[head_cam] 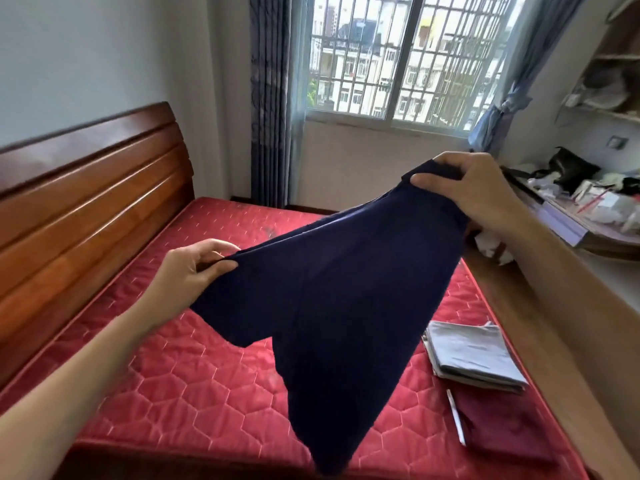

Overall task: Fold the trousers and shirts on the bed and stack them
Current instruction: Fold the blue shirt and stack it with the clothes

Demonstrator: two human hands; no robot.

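Navy garment (pixel 332 306): held up in the air above the bed, clear of the mattress — likely so it hangs straight and its edges can be lined up before a fold. Whether it is a shirt or trousers cannot be told.
Left hand (pixel 188 271): thumb and fingers pinch the garment's lower-left edge, drawing it taut.
Right hand (pixel 471 188): fingers curled round the upper-right edge, raised higher, so the cloth slopes down to the left and one panel dangles.
Mattress (pixel 180 386): red, quilted, bare — the working surface.
Grey folded garment (pixel 474 355): flat near the bed's right edge, probably finished.
Maroon folded garment (pixel 502 427): just beside the grey one, not stacked on it.
White strip (pixel 455 415): lies at the maroon piece's left edge; cannot identify it.
Stage: folding of the navy piece not yet begun, by my judgement — stacking remains.
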